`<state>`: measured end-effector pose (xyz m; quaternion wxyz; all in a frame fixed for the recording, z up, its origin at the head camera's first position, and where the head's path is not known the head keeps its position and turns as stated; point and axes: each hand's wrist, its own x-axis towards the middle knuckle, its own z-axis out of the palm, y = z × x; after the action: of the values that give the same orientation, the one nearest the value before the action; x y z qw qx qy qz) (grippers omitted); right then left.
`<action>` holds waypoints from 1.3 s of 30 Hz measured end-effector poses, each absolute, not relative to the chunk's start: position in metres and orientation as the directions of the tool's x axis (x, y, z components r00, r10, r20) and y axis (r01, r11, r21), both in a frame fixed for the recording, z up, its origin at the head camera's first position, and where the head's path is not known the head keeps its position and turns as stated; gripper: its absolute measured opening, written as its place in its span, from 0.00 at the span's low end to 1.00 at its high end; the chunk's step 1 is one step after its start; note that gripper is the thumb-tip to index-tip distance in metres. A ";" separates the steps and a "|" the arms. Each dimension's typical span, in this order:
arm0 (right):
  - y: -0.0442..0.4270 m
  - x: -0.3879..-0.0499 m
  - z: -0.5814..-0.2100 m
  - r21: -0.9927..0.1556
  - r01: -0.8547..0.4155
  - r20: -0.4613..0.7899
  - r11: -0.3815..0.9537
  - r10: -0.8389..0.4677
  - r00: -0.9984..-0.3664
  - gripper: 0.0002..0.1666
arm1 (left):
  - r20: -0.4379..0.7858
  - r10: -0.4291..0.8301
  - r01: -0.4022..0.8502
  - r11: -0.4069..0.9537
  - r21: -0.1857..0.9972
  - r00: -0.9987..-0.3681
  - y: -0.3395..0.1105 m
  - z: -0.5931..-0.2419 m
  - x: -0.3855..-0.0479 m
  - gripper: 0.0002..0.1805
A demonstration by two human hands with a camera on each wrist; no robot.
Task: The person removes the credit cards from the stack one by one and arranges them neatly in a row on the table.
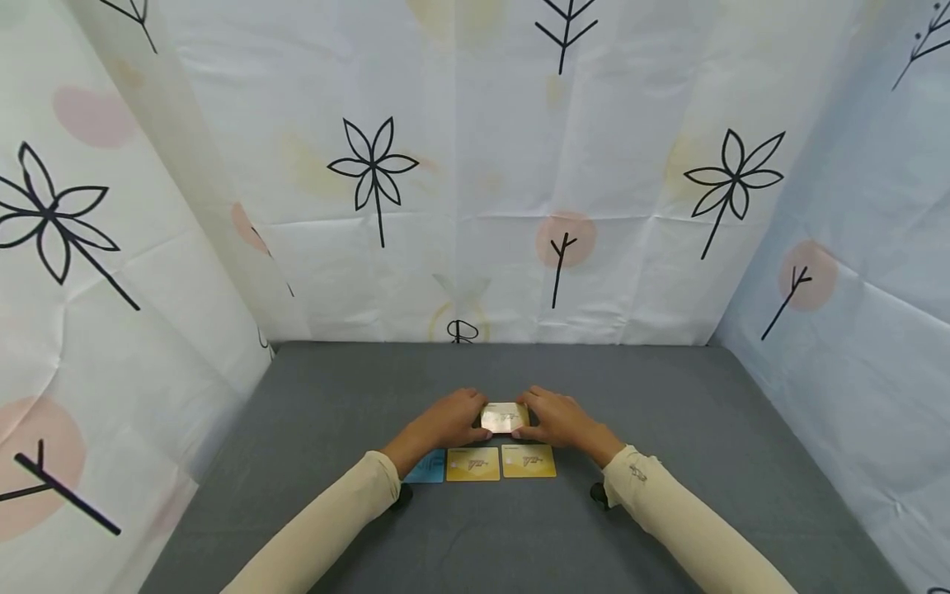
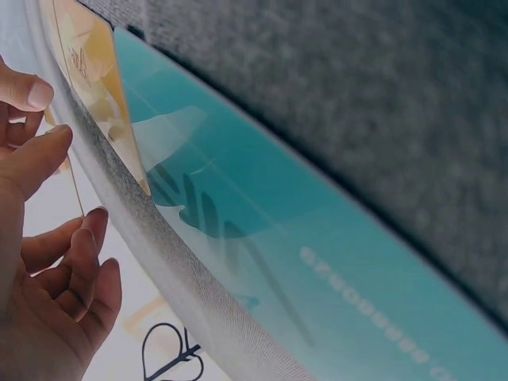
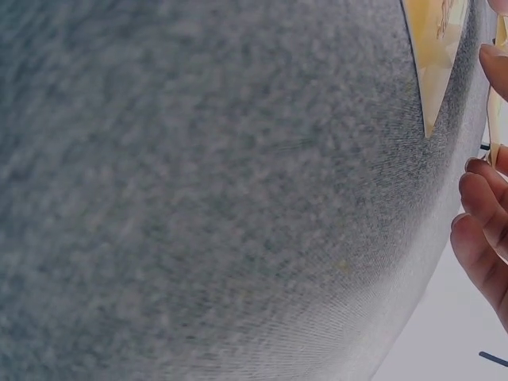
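Note:
Both hands hold a shiny pale-yellow bank card (image 1: 505, 417) by its opposite short edges in the head view. My left hand (image 1: 450, 418) pinches its left edge between thumb and fingers. On the other side, my right hand (image 1: 557, 418) pinches the right edge. Just nearer to me, a row lies flat: a blue card (image 1: 426, 468) partly covered by the left wrist, a yellow card (image 1: 472, 464) and another yellow card (image 1: 529, 461). Printed digits show on the blue card in the left wrist view; the held card is seen almost edge-on there.
A dark grey cloth-covered table (image 1: 356, 379) lies under the cards. White patterned fabric (image 1: 475, 165) stands along the back and both sides. Black wrist-camera pieces (image 1: 599, 495) show under the sleeve cuffs.

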<state>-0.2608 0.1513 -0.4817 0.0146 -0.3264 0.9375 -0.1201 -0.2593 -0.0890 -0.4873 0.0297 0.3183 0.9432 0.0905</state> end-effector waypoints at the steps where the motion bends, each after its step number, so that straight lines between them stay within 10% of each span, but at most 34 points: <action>1: 0.152 -0.261 -0.482 -0.230 -0.610 0.055 0.758 -0.616 -0.786 0.31 | 0.002 0.606 0.596 0.782 0.183 -0.795 -0.089 -0.487 -0.259 0.25; 39: 0.178 -0.244 -0.483 -0.229 -0.629 0.144 0.743 -0.613 -0.777 0.31 | 0.048 0.644 0.645 0.757 0.109 -0.764 -0.067 -0.491 -0.246 0.28</action>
<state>-0.2441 0.1784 -0.4834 -0.0296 -0.3328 0.9331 -0.1333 -0.2461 -0.0673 -0.4914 -0.0039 0.3437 0.9372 0.0595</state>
